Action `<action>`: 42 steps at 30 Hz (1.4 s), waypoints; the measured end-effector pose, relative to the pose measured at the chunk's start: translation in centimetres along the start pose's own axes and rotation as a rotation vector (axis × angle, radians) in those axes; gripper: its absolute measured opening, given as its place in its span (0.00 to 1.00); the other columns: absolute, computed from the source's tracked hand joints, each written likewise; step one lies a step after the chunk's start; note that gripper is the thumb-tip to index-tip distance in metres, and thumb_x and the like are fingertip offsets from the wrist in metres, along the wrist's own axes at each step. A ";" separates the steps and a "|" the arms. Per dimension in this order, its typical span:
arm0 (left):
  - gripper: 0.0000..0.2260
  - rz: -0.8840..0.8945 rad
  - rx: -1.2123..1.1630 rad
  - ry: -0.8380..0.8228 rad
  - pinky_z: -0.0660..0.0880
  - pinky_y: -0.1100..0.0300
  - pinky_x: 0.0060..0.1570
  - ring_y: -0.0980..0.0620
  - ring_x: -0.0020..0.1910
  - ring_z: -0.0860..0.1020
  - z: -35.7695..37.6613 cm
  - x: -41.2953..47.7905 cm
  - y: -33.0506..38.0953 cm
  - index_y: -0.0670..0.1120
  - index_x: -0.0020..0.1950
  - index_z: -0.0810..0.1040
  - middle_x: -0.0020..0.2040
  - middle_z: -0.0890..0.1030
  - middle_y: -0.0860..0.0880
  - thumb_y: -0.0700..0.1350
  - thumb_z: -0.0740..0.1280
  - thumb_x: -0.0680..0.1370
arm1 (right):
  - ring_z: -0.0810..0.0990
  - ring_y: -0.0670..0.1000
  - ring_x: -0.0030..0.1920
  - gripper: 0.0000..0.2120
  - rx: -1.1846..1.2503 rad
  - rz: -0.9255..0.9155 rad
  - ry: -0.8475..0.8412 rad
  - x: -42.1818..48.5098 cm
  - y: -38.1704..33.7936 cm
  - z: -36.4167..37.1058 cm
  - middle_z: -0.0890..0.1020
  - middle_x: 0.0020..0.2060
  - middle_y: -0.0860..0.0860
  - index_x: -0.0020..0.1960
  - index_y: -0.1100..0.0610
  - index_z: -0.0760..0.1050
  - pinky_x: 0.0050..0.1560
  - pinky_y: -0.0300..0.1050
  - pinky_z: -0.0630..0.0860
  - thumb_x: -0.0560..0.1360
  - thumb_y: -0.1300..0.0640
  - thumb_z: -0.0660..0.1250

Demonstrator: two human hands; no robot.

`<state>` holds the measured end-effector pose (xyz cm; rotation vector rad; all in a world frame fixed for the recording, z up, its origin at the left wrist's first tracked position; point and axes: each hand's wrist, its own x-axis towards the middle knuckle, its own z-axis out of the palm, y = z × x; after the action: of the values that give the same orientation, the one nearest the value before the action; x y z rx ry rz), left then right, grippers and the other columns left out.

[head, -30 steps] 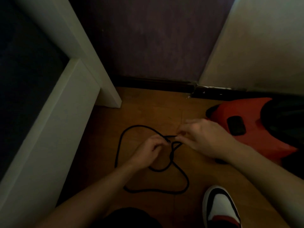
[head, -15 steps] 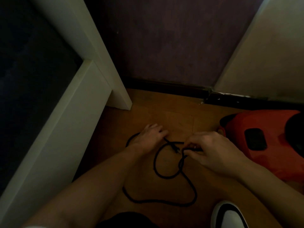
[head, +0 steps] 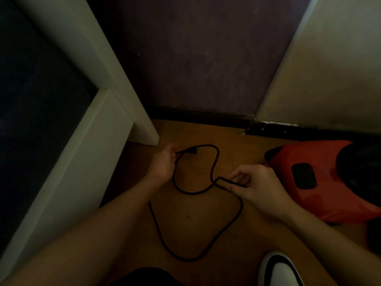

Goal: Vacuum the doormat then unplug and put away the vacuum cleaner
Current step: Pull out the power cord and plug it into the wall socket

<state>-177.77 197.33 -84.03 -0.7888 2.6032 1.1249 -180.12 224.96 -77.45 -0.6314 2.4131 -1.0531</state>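
Observation:
A thin black power cord (head: 214, 168) lies in loops on the wooden floor. My left hand (head: 164, 164) holds the cord near its plug end (head: 190, 151), which points right. My right hand (head: 255, 185) pinches a folded bend of the cord lower right of it. The red vacuum cleaner (head: 321, 182) with a black button sits on the floor at the right, just beyond my right hand. No doormat is in view.
A white furniture frame (head: 107, 112) stands at the left, its post meeting the floor near my left hand. A dark purple wall (head: 195, 58) with black skirting is ahead, a pale wall (head: 334, 69) at the right. My white-and-black shoe (head: 278, 271) is at the bottom.
My left hand has moved left and up along the cord to the plug end. My right hand has drawn its bend of cord rightward, so the hands are further apart and the loops wider.

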 end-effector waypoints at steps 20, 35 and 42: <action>0.07 0.426 -0.516 0.154 0.64 0.65 0.26 0.61 0.25 0.67 -14.6 -7.9 17.4 0.48 0.49 0.78 0.29 0.70 0.56 0.46 0.61 0.84 | 0.81 0.36 0.41 0.05 0.210 -0.033 0.228 3.3 -14.5 -11.5 0.85 0.41 0.44 0.49 0.48 0.83 0.38 0.29 0.74 0.75 0.51 0.76; 0.07 0.804 -0.412 0.075 0.70 0.63 0.39 0.60 0.34 0.72 -24.2 -14.5 30.6 0.48 0.43 0.76 0.34 0.77 0.57 0.43 0.66 0.81 | 0.85 0.45 0.38 0.06 0.791 -0.266 0.502 3.3 -31.8 -20.8 0.88 0.38 0.53 0.44 0.58 0.84 0.40 0.35 0.79 0.79 0.59 0.71; 0.07 0.941 -0.095 0.687 0.75 0.60 0.53 0.59 0.49 0.78 -31.0 -11.4 34.9 0.52 0.53 0.80 0.49 0.79 0.59 0.50 0.68 0.76 | 0.82 0.51 0.32 0.06 0.864 -0.321 0.528 4.6 -34.4 -25.1 0.83 0.33 0.51 0.49 0.61 0.77 0.33 0.45 0.81 0.82 0.58 0.66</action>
<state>-186.34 199.29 -36.75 0.1728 3.6913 1.3372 -189.53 215.59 -36.71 -0.4550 1.9248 -2.4354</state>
